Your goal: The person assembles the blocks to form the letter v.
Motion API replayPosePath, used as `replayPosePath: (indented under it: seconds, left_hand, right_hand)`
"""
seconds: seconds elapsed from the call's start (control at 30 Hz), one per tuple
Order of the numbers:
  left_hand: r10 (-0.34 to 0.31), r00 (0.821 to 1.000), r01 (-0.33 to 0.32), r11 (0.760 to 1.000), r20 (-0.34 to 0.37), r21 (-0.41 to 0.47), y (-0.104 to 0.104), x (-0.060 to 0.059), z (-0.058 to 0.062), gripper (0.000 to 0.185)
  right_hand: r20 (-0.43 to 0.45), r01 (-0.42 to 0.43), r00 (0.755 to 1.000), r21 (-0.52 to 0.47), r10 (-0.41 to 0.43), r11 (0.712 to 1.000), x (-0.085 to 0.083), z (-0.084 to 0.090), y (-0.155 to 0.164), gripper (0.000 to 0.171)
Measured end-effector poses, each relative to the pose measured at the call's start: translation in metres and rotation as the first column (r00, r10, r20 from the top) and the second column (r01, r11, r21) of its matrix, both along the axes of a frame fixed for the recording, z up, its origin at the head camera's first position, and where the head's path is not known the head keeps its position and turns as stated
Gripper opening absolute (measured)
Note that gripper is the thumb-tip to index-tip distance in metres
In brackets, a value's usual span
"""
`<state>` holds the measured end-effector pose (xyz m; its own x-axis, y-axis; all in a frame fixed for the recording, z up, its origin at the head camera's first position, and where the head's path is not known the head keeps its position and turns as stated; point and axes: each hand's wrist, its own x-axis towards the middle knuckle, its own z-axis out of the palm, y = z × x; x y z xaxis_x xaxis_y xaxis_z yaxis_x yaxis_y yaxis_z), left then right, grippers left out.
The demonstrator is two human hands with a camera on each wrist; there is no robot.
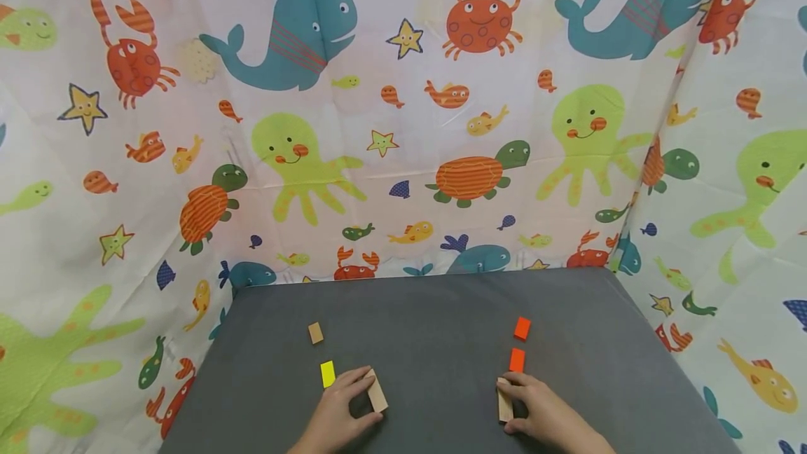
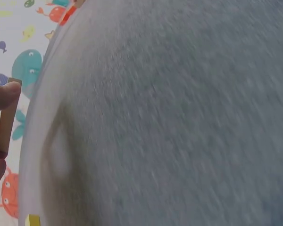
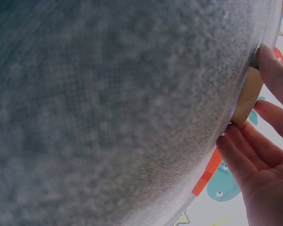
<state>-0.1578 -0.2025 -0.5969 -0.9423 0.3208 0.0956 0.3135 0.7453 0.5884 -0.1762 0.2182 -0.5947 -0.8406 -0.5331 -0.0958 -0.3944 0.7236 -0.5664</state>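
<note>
My left hand (image 1: 337, 408) pinches a long plain wooden block (image 1: 377, 392) by its two ends, between thumb and fingers. In the left wrist view that block (image 2: 9, 117) appears held over the cloth, with a shadow below. On the right, my right hand (image 1: 543, 412) grips a second plain wooden block (image 1: 504, 405), thumb at the near end and fingers at the far end. The right wrist view shows this block (image 3: 247, 96) low against the cloth. Just beyond it lies an orange-red block (image 1: 517, 360). A yellow block (image 1: 328, 374) sits beside the left fingers.
Farther back on the grey cloth-covered table (image 1: 416, 342) lie a small wooden block (image 1: 316, 333) at left and another orange-red block (image 1: 522, 328) at right. A curtain (image 1: 403, 146) printed with sea animals stands along the back and sides.
</note>
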Motion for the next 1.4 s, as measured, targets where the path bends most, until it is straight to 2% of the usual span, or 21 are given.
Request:
replayPosePath:
  seconds: [0.13,0.37,0.73,0.9,1.1,1.4]
  left_hand:
    - [0.002,1.000,-0.002,1.000,-0.022,0.014,0.011,-0.006,-0.002,0.068]
    - [0.019,0.996,-0.017,1.000,-0.083,0.023,0.028,-0.016,-0.008,0.067]
    - [0.005,0.997,0.001,0.997,-0.080,0.082,0.052,-0.029,-0.019,0.067]
    - [0.005,0.997,0.002,0.997,-0.083,0.082,0.059,-0.033,-0.024,0.066]
    - [-0.023,0.999,0.026,0.997,-0.042,0.069,0.065,-0.036,-0.030,0.067]
    - [-0.006,1.000,0.004,0.996,0.029,0.090,0.065,-0.043,-0.035,0.066]
  right_hand:
    - [0.013,0.008,1.000,-0.003,-0.007,1.000,0.000,0.001,0.002,0.079]
    - [-0.024,0.001,1.000,0.007,-0.001,1.000,0.001,0.000,0.001,0.079]
    - [-0.001,0.000,1.000,0.017,0.000,1.000,0.002,0.002,0.000,0.078]
    - [-0.002,0.000,1.000,0.014,0.000,1.000,0.002,0.001,-0.001,0.077]
    - [0.026,0.017,1.000,0.015,-0.017,1.000,0.002,0.001,-0.001,0.079]
    - [0.049,0.037,0.998,0.026,-0.038,0.999,0.001,0.002,-0.001,0.079]
